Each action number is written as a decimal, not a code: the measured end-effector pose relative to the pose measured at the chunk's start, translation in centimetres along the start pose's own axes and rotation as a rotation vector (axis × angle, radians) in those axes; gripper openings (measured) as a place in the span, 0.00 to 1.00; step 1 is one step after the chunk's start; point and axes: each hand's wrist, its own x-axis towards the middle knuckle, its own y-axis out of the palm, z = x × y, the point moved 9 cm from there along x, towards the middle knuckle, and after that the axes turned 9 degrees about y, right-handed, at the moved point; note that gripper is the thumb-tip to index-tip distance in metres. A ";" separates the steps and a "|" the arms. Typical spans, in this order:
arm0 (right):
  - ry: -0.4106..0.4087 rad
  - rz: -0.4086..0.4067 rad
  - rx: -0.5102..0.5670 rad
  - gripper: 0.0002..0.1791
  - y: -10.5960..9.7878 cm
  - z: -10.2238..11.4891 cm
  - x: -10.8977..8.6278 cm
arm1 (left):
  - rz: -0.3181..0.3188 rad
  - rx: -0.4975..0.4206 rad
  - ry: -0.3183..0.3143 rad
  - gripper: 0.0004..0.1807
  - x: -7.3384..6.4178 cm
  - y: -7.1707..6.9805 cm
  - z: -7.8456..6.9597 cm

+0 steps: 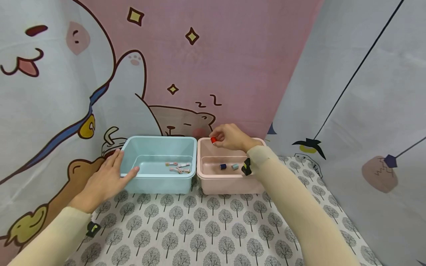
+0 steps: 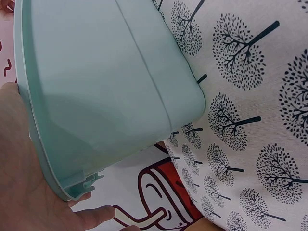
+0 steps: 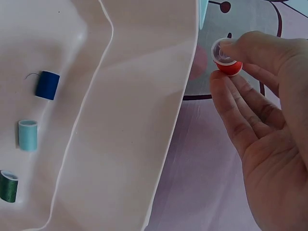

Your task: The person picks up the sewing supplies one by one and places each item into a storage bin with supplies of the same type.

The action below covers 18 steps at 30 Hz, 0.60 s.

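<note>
My right hand [image 1: 231, 137] pinches a red thread spool [image 1: 213, 140] between thumb and fingertips, above the back part of the pink bin [image 1: 229, 186]. The right wrist view shows the thumb on the spool's pale end. Down in that bin lie a dark blue spool [image 1: 223, 167], a light blue spool [image 1: 235, 167] and a green spool [image 3: 8, 186]. At the left, my left hand [image 1: 106, 179] rests on the rim of the light blue bin [image 1: 156, 185], fingers extended and thumb over the front corner. Several small pink and white pieces [image 1: 179, 170] lie inside that bin, toward its right.
The two bins stand side by side on a cloth printed with trees [image 1: 186, 216]. Right behind them hangs a pink and white cartoon backdrop [image 1: 239, 74], which also runs along the left and right sides.
</note>
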 end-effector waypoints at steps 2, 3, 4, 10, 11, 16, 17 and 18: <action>0.009 0.005 -0.005 0.20 0.0 -0.2 0.0 | 0.000 -0.001 0.001 0.60 0.0 0.0 0.0; 0.011 0.008 -0.012 0.22 0.0 -0.3 0.0 | -0.001 -0.002 0.000 0.60 0.0 0.0 0.0; 0.014 0.009 -0.022 0.24 0.0 -0.4 0.0 | -0.002 -0.002 0.000 0.60 0.0 0.0 0.1; 0.008 -0.007 -0.061 0.26 -0.3 -0.5 -0.5 | -0.010 -0.001 0.002 0.60 0.1 0.1 0.1; 0.002 -0.015 -0.065 0.25 -0.4 -0.5 -0.7 | -0.011 -0.001 0.002 0.60 0.1 0.1 0.1; -0.045 -0.062 -0.090 0.25 -0.9 -0.1 -1.8 | -0.015 0.002 0.003 0.60 0.1 0.1 0.2; -0.055 -0.074 -0.097 0.25 -1.0 0.1 -2.1 | -0.017 0.004 0.003 0.60 0.1 0.1 0.2; -0.065 -0.083 -0.097 0.25 -1.2 0.2 -2.4 | -0.019 0.006 0.002 0.60 0.1 0.1 0.2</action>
